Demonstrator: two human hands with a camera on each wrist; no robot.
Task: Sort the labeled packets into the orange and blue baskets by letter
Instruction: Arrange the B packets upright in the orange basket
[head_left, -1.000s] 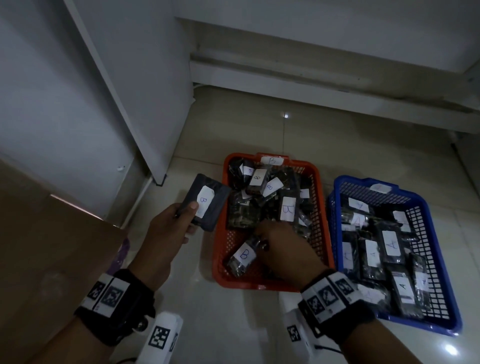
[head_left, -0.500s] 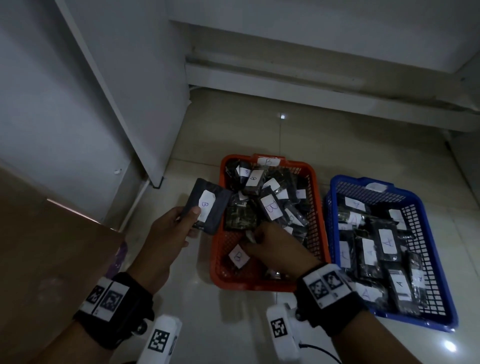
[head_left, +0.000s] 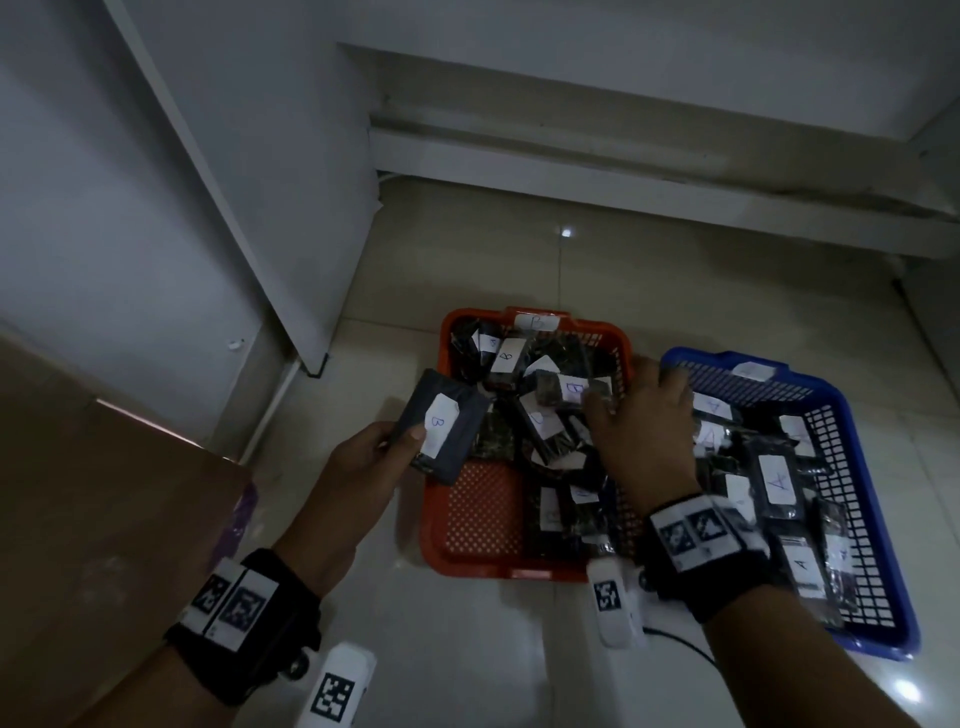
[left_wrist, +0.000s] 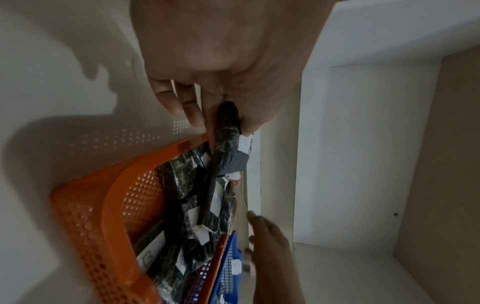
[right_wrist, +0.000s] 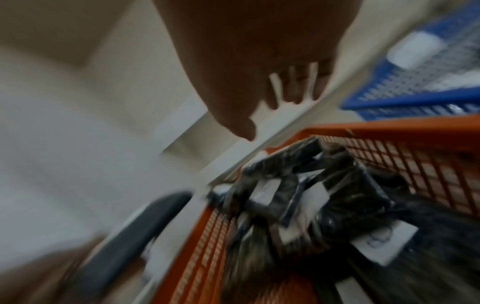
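My left hand (head_left: 374, 457) pinches a dark grey packet (head_left: 444, 426) with a white label marked B, just left of the orange basket (head_left: 483, 519). The left wrist view shows that same packet (left_wrist: 228, 139) edge-on between thumb and fingers. The orange basket holds several dark packets labelled B (head_left: 571, 389). My right hand (head_left: 641, 415) hovers over the basket's far right side with fingers spread and nothing in them; in the right wrist view the straight fingers (right_wrist: 293, 86) are blurred. The blue basket (head_left: 852, 467) at the right holds several packets labelled A (head_left: 777, 480).
A brown cardboard surface (head_left: 104, 519) fills the left foreground. A white cabinet panel (head_left: 234, 208) stands behind it, and a white ledge (head_left: 623, 156) runs along the back. The baskets sit side by side on pale floor tiles (head_left: 467, 649).
My right hand has lifted from the near part of the orange basket and moved to its far right side, by the blue basket. The packets inside have shifted. My left hand still holds the B packet.
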